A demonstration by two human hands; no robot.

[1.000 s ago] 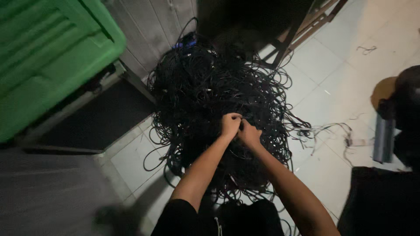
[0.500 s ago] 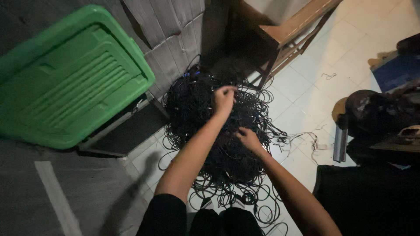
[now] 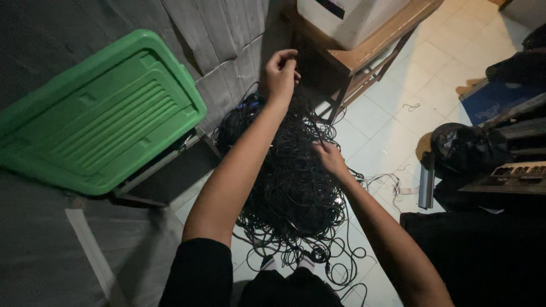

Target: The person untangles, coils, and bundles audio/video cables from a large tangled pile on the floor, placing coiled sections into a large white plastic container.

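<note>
A big tangle of thin black cables (image 3: 287,187) lies heaped on the white tiled floor in front of me. My left hand (image 3: 281,71) is raised above the far side of the heap, fingers pinched on a strand of black cable that runs down into the pile. My right hand (image 3: 328,156) is lower, on the right side of the heap, fingers closed on cable strands there. Loose loops trail off the pile toward my feet.
A green plastic bin lid (image 3: 96,116) rests on a dark frame at left. A wooden bench (image 3: 364,54) carrying a white box stands behind the heap. A black bag (image 3: 463,150) and dark equipment sit at right on the tiled floor (image 3: 398,122).
My left hand has lifted up and away from the heap, drawing a cable strand with it. My right hand stayed low on the pile. The view has tilted up.
</note>
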